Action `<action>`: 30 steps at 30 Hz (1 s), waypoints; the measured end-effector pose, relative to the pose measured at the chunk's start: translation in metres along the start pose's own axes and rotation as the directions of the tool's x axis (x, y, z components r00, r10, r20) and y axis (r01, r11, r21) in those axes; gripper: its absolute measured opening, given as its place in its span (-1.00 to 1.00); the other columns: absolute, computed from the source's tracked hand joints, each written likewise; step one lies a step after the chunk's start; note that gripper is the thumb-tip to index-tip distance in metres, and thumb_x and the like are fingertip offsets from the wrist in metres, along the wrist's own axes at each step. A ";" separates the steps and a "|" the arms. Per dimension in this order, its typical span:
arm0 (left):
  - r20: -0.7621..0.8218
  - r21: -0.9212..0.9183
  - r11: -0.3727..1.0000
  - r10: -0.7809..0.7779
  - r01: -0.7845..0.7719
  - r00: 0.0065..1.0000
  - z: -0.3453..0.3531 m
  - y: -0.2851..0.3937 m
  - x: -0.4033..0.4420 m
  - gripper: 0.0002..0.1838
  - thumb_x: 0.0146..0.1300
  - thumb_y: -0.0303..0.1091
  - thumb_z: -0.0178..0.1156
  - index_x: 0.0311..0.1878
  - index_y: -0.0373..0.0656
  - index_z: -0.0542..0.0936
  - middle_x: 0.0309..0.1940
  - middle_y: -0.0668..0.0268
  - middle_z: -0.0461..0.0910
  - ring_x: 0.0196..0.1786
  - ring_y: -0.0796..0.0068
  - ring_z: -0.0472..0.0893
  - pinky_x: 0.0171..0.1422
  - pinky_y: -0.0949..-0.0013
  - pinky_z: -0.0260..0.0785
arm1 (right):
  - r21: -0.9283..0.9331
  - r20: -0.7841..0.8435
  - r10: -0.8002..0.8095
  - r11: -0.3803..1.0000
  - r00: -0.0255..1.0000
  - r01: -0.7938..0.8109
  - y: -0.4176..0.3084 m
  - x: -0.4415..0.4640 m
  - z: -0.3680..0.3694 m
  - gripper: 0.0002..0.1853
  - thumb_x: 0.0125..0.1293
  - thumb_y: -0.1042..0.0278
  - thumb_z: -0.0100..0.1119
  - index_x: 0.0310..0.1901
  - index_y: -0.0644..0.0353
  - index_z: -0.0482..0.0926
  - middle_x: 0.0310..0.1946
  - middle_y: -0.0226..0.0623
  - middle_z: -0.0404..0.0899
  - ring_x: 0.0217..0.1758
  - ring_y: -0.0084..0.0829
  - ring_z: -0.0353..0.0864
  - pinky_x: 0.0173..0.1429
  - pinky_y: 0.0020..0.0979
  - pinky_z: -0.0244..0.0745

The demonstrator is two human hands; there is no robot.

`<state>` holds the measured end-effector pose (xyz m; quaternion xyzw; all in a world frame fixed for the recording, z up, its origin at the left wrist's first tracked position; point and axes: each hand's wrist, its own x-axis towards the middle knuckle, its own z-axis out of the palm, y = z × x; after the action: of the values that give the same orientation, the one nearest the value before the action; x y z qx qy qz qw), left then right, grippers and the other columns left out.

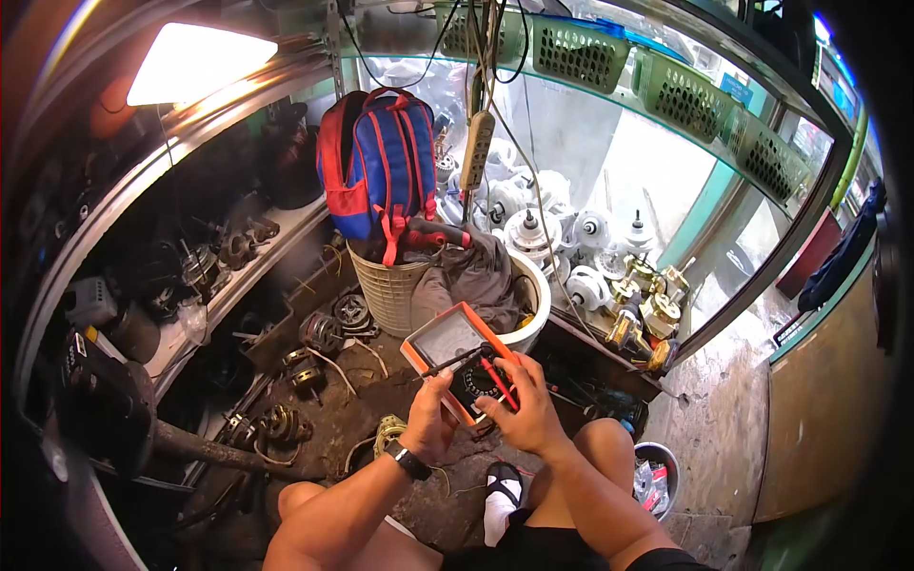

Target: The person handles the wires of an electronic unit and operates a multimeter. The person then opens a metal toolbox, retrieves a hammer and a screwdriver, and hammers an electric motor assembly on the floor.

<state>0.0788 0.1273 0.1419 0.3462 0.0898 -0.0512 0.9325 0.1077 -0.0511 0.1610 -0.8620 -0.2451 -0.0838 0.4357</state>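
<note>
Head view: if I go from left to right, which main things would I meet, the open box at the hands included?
Bright lamp → open orange-edged box → gold-coloured motors → dark blue cloth.

And down on the grimy floor [367, 383], motors [281, 426] lie loose towards the left, a pale ribbed basket [386, 290] and a white tub [535, 319] stand just beside each other, a small bucket [674, 466] sits over on the right! Up the left side, a long shelf [249, 269] carries dark machine parts [202, 266]; beyond, the display case's lower deck [619, 362] is heaped with white parts [528, 231] and brassy ones [657, 314], while 4 green baskets [581, 52] line the glass shelf [586, 90] above
</note>
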 end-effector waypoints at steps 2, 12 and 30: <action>-0.030 0.026 1.000 0.005 -0.005 1.000 -0.007 0.000 0.000 -0.45 0.47 -0.02 0.17 0.33 -0.22 0.50 0.04 0.20 0.72 -0.04 0.33 0.78 0.05 0.26 0.69 | 0.062 0.016 0.056 0.996 0.998 -0.057 -0.002 0.000 -0.006 -0.32 0.25 0.01 0.52 0.31 0.15 0.53 0.39 0.07 0.30 0.44 0.03 0.41 0.47 -0.08 0.39; -0.094 0.044 0.998 0.051 -0.047 0.994 -0.027 0.019 -0.010 -0.54 0.41 -0.20 0.06 0.26 -0.28 0.53 0.03 0.19 0.72 -0.03 0.33 0.77 0.10 0.23 0.67 | 0.110 -0.082 -0.039 0.993 0.996 0.048 -0.019 0.005 -0.009 -0.72 0.38 0.46 0.30 0.10 0.22 0.61 0.12 -0.13 0.47 -0.05 -0.37 0.74 -0.07 -0.40 0.68; -0.001 0.197 0.965 0.178 -0.175 0.984 -0.044 0.024 -0.011 -0.48 0.40 -0.43 0.15 0.42 -0.22 0.41 0.13 0.25 0.66 0.13 0.40 0.67 0.29 0.31 0.50 | -0.053 0.033 -0.297 0.953 0.954 0.298 -0.036 0.020 0.004 -0.79 0.21 0.29 0.46 -0.13 0.05 0.76 0.02 -0.20 0.53 0.17 -0.12 0.48 0.27 -0.19 0.46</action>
<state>0.0660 0.1746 0.1268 0.4436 0.0617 0.0265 0.8937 0.1068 -0.0234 0.1911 -0.8285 -0.3748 -0.1447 0.3900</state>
